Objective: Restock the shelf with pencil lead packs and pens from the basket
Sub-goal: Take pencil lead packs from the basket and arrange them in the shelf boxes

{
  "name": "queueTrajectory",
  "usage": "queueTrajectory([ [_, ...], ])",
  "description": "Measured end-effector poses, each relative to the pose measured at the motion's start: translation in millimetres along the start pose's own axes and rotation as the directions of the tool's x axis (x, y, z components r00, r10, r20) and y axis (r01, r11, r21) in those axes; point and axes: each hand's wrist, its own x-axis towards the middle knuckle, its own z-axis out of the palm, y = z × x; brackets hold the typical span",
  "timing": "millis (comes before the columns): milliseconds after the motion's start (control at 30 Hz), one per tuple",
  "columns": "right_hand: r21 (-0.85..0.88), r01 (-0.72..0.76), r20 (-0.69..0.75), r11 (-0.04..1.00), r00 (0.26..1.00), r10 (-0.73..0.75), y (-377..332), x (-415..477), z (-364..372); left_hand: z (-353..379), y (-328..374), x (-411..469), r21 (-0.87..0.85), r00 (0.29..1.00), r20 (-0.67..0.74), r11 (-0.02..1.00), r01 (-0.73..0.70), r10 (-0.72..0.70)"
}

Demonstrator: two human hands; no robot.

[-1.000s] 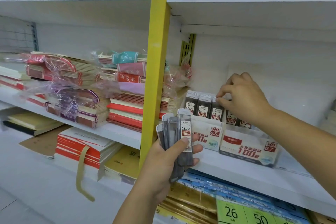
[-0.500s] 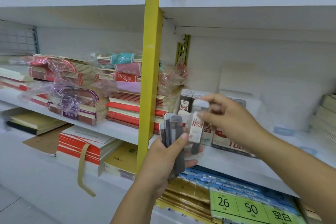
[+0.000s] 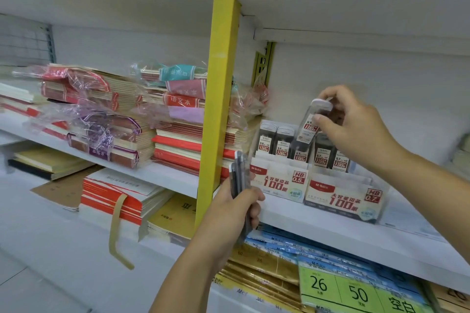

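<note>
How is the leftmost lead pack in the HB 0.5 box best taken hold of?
Pinch the leftmost lead pack by its cap, front to back, from above: the HB 0.5 box hides its foot, and a neighbouring pack flanks it.

One camera only, worn on the person's head, close up to the shelf (image 3: pixel 330 234). It faces forward and slightly down, with the yellow post (image 3: pixel 222 84) just left of centre and shelving on both sides.
</note>
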Motion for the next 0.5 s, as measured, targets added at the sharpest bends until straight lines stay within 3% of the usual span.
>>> queueTrajectory([
  [167,-0.290,0.134,0.158,0.948,0.983,-0.091,4,-1,10,-3,1,1,0.075,1.000,-0.022,0.997,0.001,0.000],
  [500,-0.211,0.019,0.149,0.977,0.989,0.013,15,13,17,-7,3,-1,0.090,0.996,-0.084,0.996,0.002,0.006],
])
